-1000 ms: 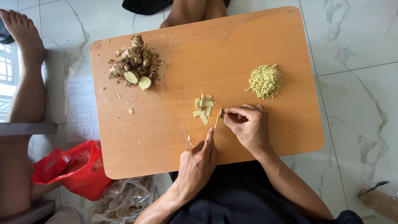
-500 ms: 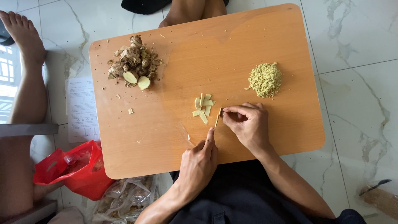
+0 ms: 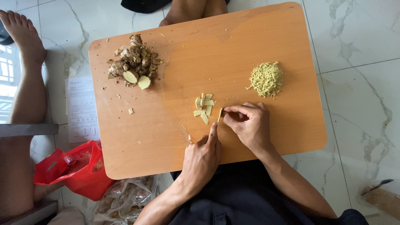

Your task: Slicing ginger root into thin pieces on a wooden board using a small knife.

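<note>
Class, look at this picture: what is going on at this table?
A person sits at a low wooden table, cutting ginger. The left hand grips a knife, its forefinger stretched along the blade, while the right hand pinches a thin ginger slice on edge. A few cut slices lie just beside them. A pile of minced ginger sits farther right, and whole ginger roots wait at the far left corner.

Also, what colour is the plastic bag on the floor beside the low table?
Red, with a translucent look; the plastic bag shows clearly in the head view, lower left.
</note>
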